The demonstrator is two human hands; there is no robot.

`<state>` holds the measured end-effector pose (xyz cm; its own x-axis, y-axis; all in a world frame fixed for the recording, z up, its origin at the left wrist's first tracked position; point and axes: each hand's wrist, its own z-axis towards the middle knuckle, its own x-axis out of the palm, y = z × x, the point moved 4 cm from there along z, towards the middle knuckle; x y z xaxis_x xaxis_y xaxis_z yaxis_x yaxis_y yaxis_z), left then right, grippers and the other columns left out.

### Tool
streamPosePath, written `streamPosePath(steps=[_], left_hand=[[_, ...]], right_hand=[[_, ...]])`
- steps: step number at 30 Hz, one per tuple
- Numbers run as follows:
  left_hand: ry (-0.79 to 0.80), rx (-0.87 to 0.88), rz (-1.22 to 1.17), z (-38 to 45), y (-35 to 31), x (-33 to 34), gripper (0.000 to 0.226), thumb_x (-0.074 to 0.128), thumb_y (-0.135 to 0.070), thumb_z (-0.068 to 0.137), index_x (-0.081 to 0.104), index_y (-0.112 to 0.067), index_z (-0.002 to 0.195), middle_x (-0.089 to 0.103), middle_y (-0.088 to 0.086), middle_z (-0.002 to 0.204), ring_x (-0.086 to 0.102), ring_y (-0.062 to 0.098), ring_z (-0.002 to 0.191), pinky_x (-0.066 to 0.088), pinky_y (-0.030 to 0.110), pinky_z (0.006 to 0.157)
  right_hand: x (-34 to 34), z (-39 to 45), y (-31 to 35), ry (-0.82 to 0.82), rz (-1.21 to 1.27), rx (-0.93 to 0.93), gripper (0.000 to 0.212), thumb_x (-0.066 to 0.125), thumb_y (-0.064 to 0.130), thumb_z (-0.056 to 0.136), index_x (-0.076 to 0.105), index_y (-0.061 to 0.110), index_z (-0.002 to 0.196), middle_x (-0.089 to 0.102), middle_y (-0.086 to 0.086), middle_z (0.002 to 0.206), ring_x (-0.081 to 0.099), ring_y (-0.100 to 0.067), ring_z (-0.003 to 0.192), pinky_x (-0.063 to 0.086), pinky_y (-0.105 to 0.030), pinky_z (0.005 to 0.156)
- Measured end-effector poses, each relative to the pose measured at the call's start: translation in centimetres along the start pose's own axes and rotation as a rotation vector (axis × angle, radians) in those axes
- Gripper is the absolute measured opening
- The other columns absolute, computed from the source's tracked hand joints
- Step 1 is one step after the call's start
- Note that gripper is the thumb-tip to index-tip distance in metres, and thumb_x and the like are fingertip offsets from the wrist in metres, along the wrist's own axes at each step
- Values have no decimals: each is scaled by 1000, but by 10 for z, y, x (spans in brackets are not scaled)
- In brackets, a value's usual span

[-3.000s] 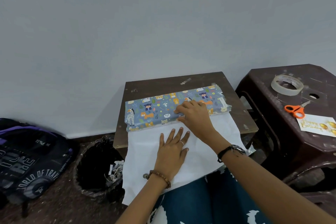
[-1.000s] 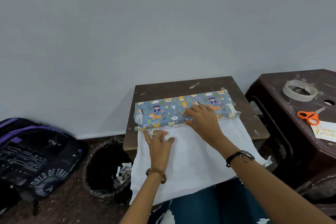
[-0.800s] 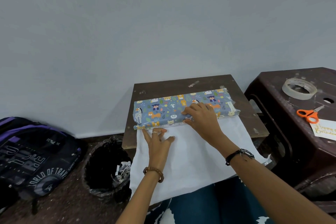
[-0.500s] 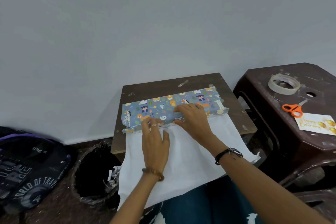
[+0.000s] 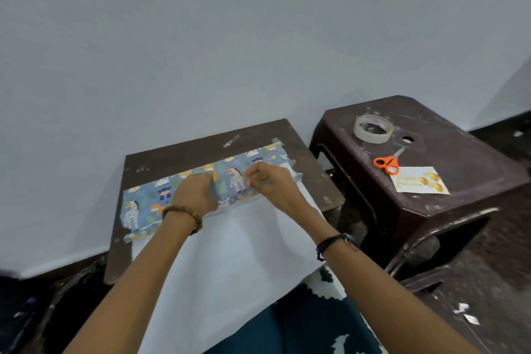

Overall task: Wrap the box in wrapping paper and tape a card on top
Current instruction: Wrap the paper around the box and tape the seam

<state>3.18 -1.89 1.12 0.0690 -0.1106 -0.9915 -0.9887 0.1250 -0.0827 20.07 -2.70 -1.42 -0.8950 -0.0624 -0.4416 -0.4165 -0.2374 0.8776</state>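
The box [image 5: 201, 190], already under printed paper, lies long-ways left to right, and the left hand [image 5: 195, 195] and right hand [image 5: 268, 184] both curl onto its top, beyond the white paper [image 5: 230, 261].

A single head-worn view looks forward and down, close over a small wooden table [image 5: 207, 149] against a wall [image 5: 230, 37], apparently tilted slightly.
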Motion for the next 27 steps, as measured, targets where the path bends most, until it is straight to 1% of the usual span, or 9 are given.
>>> streamPosePath(steps=[2,5,7,10,13,16,20,25,27], left_hand=[[32,-1,83,1,-6,-6,34,65,-18,80,55,-7,111,60,15,113,57,30,104,46,32,85],[41,11,266,0,-19,-11,26,56,-15,86,52,-8,111,58,12,113,57,26,105,47,29,84],[38,22,368,3,-27,-11,25,51,-12,89,52,-10,114,58,8,115,57,23,108,47,27,85],[44,28,441,6,-34,-12,25,46,-7,91,54,-11,115,58,6,117,58,21,108,47,26,86],[40,28,467,10,-31,-13,25,46,-9,91,53,-12,115,58,5,116,58,21,107,47,25,84],[26,33,485,9,-27,-14,24,48,-12,91,54,-15,114,60,3,114,59,20,106,47,23,82],[18,39,482,8,-28,-17,25,49,-16,91,53,-15,115,60,3,115,59,19,106,46,22,83],[21,38,476,6,-30,-17,26,47,-12,91,52,-14,117,59,4,116,58,19,107,47,23,84],[24,36,473,7,-30,-16,26,47,-11,91,53,-14,116,60,4,114,58,19,106,47,23,83]], right_hand=[[-35,4,-6,-169,-177,80,18,53,6,88,67,11,98,69,-8,96,65,-25,87,53,-44,78],[-94,11,-11,-377,-665,194,23,47,10,89,63,10,106,63,-9,109,59,-27,102,49,-37,80],[-126,19,-19,-408,-955,299,24,47,13,90,55,7,112,56,-12,117,51,-28,110,45,-36,84],[-162,29,-34,-404,-1156,485,41,51,21,89,46,0,123,49,-18,127,40,-33,122,39,-41,95],[-186,43,-46,-431,-1232,582,47,51,28,89,44,-1,125,50,-17,127,36,-33,124,36,-41,99],[-201,55,-57,-470,-1160,647,38,51,24,86,50,1,116,58,-14,116,38,-29,119,31,-39,96],[-207,59,-63,-440,-1132,672,27,48,19,85,58,4,105,61,-14,111,39,-31,120,27,-48,102],[-190,57,-61,-396,-1070,641,29,50,24,86,62,7,106,61,-13,114,43,-33,119,32,-52,99],[-170,60,-54,-325,-1110,528,30,53,27,81,62,10,104,62,-11,111,48,-30,113,33,-52,96]])
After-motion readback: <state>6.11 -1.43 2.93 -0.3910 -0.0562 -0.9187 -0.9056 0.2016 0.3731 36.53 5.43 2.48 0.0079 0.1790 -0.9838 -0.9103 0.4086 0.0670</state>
